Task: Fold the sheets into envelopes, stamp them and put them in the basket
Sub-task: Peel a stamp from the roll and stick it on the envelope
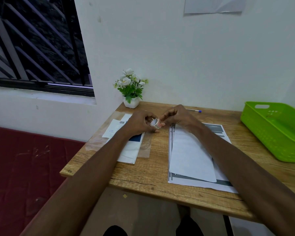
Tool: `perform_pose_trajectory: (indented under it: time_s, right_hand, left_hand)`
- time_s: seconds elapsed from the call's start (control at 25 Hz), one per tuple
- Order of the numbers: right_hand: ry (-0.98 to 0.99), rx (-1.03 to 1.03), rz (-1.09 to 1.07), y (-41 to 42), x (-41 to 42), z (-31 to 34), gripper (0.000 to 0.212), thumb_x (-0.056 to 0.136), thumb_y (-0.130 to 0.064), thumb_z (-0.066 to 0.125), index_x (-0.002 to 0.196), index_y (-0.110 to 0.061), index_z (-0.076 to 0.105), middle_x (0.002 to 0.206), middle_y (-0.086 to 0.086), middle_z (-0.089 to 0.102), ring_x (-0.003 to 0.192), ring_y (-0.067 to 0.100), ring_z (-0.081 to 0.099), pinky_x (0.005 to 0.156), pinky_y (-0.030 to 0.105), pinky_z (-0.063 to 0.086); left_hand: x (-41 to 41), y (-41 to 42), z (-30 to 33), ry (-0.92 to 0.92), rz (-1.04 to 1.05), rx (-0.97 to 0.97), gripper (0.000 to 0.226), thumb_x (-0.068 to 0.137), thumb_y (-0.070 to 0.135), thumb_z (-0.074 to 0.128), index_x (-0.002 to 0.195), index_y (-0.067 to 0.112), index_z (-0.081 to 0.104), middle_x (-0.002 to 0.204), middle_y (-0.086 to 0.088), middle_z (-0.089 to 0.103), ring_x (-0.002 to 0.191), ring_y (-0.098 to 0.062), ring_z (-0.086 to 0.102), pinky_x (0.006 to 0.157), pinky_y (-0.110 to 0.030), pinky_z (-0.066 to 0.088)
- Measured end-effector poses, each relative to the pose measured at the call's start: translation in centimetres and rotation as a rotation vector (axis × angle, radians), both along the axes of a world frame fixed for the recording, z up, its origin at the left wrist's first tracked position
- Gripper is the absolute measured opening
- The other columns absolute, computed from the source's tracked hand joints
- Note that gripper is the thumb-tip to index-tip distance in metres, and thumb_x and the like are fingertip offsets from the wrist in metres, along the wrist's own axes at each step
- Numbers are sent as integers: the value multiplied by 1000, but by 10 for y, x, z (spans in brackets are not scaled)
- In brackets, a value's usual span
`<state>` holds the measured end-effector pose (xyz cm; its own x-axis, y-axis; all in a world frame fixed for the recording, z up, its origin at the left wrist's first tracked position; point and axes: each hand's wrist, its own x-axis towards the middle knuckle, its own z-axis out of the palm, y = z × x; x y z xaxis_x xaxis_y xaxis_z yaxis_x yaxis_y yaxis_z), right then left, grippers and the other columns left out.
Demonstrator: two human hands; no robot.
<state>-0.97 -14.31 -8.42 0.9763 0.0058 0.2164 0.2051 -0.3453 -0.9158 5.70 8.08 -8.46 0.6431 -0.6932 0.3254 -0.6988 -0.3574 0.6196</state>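
Both hands meet over the far middle of the wooden table (143, 172). Left hand (140, 122) grips a small roll of stamp stickers (155, 123), fingers curled round its rim, roll standing on edge just above the tabletop. Right hand (174, 116) is at the right side of the roll, thumb and forefinger pressed together on what looks like the loose end of the strip; the strip itself is too small to make out. Judgement: the step in hand is peeling off a stamp. The roll is light, with a stiff core; holding it by the rim, as now, leaves it free to turn. The strip should be thin, sticky on one face and easily torn, so pinch it only at the very tip and pull slowly along its length. A folded sheet (191, 155), white and flat, lies to the right of the hands on top of a printed sheet (225, 183), long edges running near to far. Paper of this kind is light, limp and slippery on the sheet beneath; one hand should press it flat while the stamp goes on, and it is best lifted by an edge or corner. A green basket (272, 133) stands at the far right, well apart from the sheets; nothing shows inside it. Left of the hands, a clear plastic sleeve (145, 147) holds more papers (129, 152). A pen (194, 110) lies beyond the right hand, and a potted plant (131, 87) stands at the far left corner.
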Motion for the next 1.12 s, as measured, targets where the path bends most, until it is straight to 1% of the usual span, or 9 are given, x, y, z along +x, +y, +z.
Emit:
perform_pose_trajectory:
  time_s: [0.16,0.24,0.36,0.48,0.64,0.72,0.8,1.0,1.12]
  right_hand:
    - [19,75,23,0,-4,2,31,69,-3,89,96,5,77,93,26,76,85,37,74,78,42,64]
    - [21,92,9,2,-5,4,30,72,-4,87,97,9,75,93,28,75,84,40,72,72,37,64]
    - [25,59,4,5,-8,8,25,76,-7,85,94,7,75,89,22,75,73,32,69,61,27,61]
    - [-12,-7,16,10,-9,11,19,81,-8,83,92,4,73,87,20,72,71,20,65,57,28,54]
    - [-69,-33,26,9,-12,16,15,85,-4,79,92,6,70,96,32,69,81,30,63,64,34,52]
    - [-73,-46,46,8,-16,20,15,84,-3,78,91,8,70,94,33,69,79,28,63,62,31,54]
    - [-81,-56,43,7,-19,23,12,85,1,76,89,9,69,95,33,69,78,24,65,62,30,54]
    - [-73,-8,-11,3,-25,31,3,85,1,72,85,3,70,90,22,76,77,24,72,60,28,55]
    - [-91,46,-123,-4,-28,37,4,82,0,75,83,-2,71,86,23,75,75,30,73,59,28,54]
  left_hand:
    - [1,2,1,-15,2,-9,58,57,47,96,108,27,77,89,10,72,79,-10,65,75,-44,56]
    - [0,2,1,-35,-7,-25,55,58,48,96,106,27,78,87,11,73,77,-7,66,74,-44,57]
    - [-2,3,0,-55,-17,-53,52,58,44,95,105,28,79,89,12,76,82,-7,69,75,-44,59]
    - [-2,4,1,-12,11,-79,52,58,43,96,104,29,80,87,14,76,76,-3,67,74,-41,57]
    - [-3,4,3,15,19,-91,54,64,34,96,114,22,78,97,8,78,85,-11,71,81,-43,59]
    - [-4,5,4,17,7,-99,51,67,31,94,115,23,78,98,7,78,87,-17,71,82,-45,59]
    - [-7,2,7,-7,10,-91,48,69,29,92,115,26,77,99,8,78,89,-15,71,83,-43,58]
    - [3,-10,22,-175,44,75,47,69,27,89,114,20,76,106,3,76,92,-13,68,83,-42,58]
    - [16,-30,34,-259,54,205,56,68,32,89,121,20,74,113,-3,75,94,-13,66,80,-33,56]
